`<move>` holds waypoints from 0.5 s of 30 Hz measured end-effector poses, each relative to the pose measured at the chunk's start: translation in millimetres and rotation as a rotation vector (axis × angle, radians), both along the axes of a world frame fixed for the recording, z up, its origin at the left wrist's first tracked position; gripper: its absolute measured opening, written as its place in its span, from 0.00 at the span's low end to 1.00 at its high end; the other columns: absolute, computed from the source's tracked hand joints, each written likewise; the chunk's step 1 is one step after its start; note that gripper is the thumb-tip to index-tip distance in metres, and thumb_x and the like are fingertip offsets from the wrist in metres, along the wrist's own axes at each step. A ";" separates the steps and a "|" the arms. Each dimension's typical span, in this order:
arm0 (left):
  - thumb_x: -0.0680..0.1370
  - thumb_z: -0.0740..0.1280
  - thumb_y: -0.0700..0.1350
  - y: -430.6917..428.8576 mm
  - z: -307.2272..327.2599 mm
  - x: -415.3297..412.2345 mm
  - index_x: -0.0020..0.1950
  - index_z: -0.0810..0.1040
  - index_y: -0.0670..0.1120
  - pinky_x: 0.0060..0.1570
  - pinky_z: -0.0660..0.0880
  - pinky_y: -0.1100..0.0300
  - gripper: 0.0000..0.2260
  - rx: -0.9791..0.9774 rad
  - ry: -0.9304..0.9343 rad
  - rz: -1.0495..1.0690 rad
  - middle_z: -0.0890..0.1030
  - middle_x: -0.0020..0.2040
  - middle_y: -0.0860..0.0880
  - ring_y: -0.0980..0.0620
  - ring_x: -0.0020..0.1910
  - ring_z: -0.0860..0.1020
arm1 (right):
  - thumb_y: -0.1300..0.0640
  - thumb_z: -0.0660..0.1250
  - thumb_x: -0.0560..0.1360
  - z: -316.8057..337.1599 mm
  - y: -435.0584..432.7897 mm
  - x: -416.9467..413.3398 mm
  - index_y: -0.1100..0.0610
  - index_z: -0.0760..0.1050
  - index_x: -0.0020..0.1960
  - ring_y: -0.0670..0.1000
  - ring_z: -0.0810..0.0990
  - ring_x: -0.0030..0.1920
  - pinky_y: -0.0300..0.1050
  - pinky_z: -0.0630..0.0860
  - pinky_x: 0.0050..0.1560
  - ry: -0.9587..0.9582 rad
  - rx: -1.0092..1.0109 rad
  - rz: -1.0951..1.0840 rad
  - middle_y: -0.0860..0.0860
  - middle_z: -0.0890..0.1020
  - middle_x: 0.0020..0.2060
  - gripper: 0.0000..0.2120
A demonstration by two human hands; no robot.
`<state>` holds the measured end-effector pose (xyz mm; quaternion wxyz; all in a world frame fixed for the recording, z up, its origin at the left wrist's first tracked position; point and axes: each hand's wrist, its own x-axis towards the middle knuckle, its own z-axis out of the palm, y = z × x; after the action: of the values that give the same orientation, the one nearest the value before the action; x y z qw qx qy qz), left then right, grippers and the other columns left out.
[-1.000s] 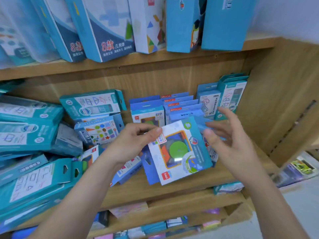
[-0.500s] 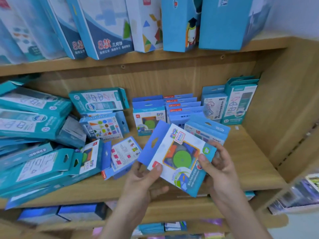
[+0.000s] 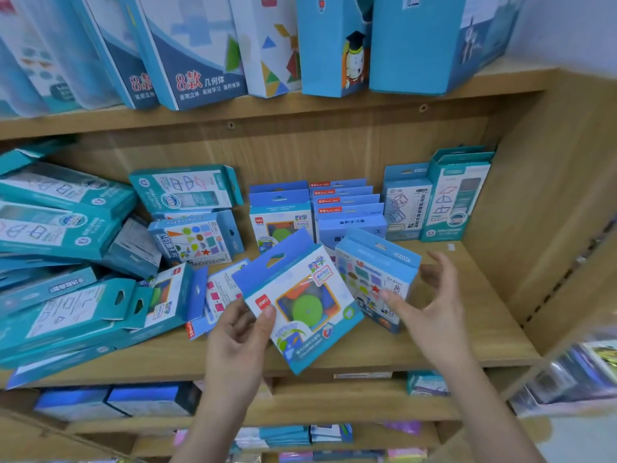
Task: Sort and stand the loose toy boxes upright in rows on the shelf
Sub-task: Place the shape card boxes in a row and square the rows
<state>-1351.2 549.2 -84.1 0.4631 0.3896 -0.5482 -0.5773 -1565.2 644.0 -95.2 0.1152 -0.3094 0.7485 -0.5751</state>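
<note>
My left hand (image 3: 238, 339) grips a blue toy box with a green disc (image 3: 302, 304) by its lower left corner, thumb on the front. The box is tilted in front of the wooden shelf (image 3: 467, 332). My right hand (image 3: 430, 305) holds a second blue box printed with coloured shapes (image 3: 372, 275), thumb on its front and fingers spread behind its right edge. At the shelf's back stand upright rows: a matching green-disc box (image 3: 283, 223), dark blue boxes (image 3: 347, 212) and teal boxes (image 3: 457, 195).
Loose teal boxes (image 3: 66, 228) lie piled at the left, with more (image 3: 76, 312) at the front edge. A shapes box (image 3: 197, 240) and small boxes (image 3: 220, 292) lie flat mid-shelf. Tall boxes (image 3: 200, 45) fill the upper shelf. The wooden side wall (image 3: 551, 212) closes the right.
The two boxes, held stacked together half a second ago, have come apart: the green-disc box stays with my left hand, the shapes box with my right, further right and back.
</note>
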 end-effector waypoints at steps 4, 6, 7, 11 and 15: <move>0.73 0.66 0.48 -4.1 -0.8 -3.0 0.58 0.77 0.49 0.49 0.79 0.59 0.14 -0.085 0.005 0.010 0.83 0.53 0.51 0.52 0.55 0.81 | 0.61 0.69 0.74 -5.4 -9.8 -4.3 0.52 0.73 0.56 0.35 0.81 0.46 0.30 0.76 0.39 -0.187 -0.172 0.044 0.40 0.81 0.46 0.12; 0.75 0.64 0.50 -9.4 0.7 -3.4 0.58 0.77 0.50 0.49 0.79 0.55 0.13 -0.098 0.004 0.025 0.83 0.54 0.51 0.51 0.55 0.81 | 0.58 0.66 0.77 -4.0 -3.9 -15.2 0.54 0.73 0.57 0.36 0.81 0.40 0.29 0.75 0.34 -0.207 -0.203 -0.060 0.43 0.81 0.45 0.09; 0.76 0.63 0.50 -12.7 0.8 -3.0 0.58 0.77 0.50 0.49 0.78 0.52 0.12 -0.101 0.002 0.031 0.83 0.54 0.51 0.50 0.54 0.81 | 0.56 0.65 0.78 -3.3 -0.5 -20.9 0.55 0.72 0.57 0.38 0.81 0.38 0.30 0.74 0.31 -0.209 -0.169 -0.096 0.45 0.81 0.45 0.09; 0.78 0.60 0.50 -20.8 -2.4 -7.7 0.59 0.76 0.49 0.49 0.79 0.51 0.12 -0.112 -0.002 0.051 0.83 0.54 0.49 0.49 0.53 0.82 | 0.53 0.61 0.80 -11.2 3.8 -34.7 0.54 0.70 0.63 0.43 0.78 0.39 0.41 0.72 0.33 -0.182 0.038 -0.184 0.50 0.81 0.47 0.13; 0.80 0.60 0.47 -33.1 -5.4 -17.6 0.57 0.75 0.52 0.49 0.78 0.52 0.08 -0.127 -0.018 0.108 0.82 0.54 0.50 0.49 0.52 0.81 | 0.53 0.59 0.80 -20.7 3.8 -36.9 0.58 0.60 0.74 0.62 0.74 0.61 0.51 0.70 0.54 -0.069 0.291 -0.240 0.61 0.76 0.62 0.24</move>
<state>-1368.7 516.1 -89.5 0.5123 0.3938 -0.5661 -0.5119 -1602.1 647.8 -115.8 0.1149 -0.1780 0.8509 -0.4807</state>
